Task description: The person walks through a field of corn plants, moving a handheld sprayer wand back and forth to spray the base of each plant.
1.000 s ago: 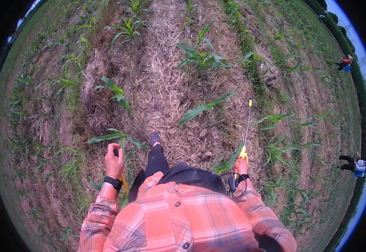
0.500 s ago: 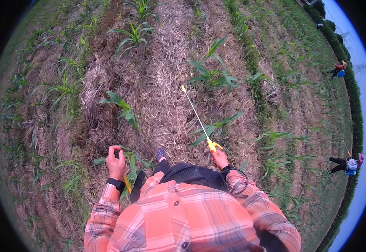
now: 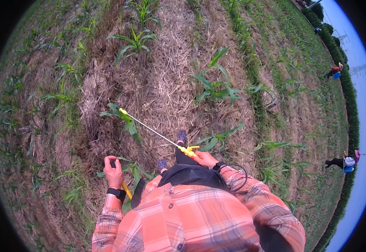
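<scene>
My right hand point(image 3: 206, 159) is closed around the yellow handle of a spray wand point(image 3: 154, 133), just in front of my waist. The wand's thin metal tube slants forward and left, and its yellow nozzle is over a young corn plant point(image 3: 129, 122). On the left, my left hand point(image 3: 113, 173) grips the black end of a yellow pump lever point(image 3: 127, 191). The lever runs back beside my hip, where its far end is hidden. From my right wrist a dark hose point(image 3: 246, 180) loops back along the sleeve.
Dry straw point(image 3: 170, 63) covers the soil between rows of young corn point(image 3: 136, 42). More corn point(image 3: 216, 90) grows to the right. At the far right are a person with a blue tank point(image 3: 347, 161) and another person point(image 3: 336, 70). My shoe point(image 3: 182, 136) is below the wand.
The wand has swung left, its nozzle passing from the middle of the straw strip to the left corn plant. My right hand has shifted left, my left hand slightly down. One foot has come forward.
</scene>
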The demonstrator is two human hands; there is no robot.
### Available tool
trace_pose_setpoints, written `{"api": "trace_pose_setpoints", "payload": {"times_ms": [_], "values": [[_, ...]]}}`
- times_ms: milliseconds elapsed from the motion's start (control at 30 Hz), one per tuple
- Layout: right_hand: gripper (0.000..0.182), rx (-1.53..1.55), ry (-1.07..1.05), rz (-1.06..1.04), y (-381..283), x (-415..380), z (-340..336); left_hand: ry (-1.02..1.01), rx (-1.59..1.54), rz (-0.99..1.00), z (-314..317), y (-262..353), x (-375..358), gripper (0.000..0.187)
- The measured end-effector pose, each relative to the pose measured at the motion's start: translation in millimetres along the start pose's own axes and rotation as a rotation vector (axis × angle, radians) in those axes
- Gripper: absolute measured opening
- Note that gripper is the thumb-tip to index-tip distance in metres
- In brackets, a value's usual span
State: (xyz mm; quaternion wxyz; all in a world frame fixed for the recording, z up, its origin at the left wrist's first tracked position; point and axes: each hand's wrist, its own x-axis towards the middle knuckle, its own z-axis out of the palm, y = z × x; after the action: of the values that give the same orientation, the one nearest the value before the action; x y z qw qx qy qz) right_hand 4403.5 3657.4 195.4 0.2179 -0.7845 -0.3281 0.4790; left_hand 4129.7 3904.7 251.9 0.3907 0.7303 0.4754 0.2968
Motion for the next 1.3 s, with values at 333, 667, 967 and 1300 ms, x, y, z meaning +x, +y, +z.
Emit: {"api": "trace_pose_setpoints", "payload": {"times_ms": [333,667,967,1300], "values": [[0.033,0.104,0.297,0.103,26,80,-74,0.018,0.121,0.017,42,44,82,0.006],[0.025,0.69,0.569,0.304,91,110,-185,-0.072,0.145,0.019,123,99,165,0.005],[0.027,0.984,0.926,0.344,129,110,-255,-0.13,0.178,0.092,164,129,224,0.007],[0.028,0.911,0.863,0.398,78,194,-299,-0.119,0.105,0.136,195,140,329,0.006]]}}
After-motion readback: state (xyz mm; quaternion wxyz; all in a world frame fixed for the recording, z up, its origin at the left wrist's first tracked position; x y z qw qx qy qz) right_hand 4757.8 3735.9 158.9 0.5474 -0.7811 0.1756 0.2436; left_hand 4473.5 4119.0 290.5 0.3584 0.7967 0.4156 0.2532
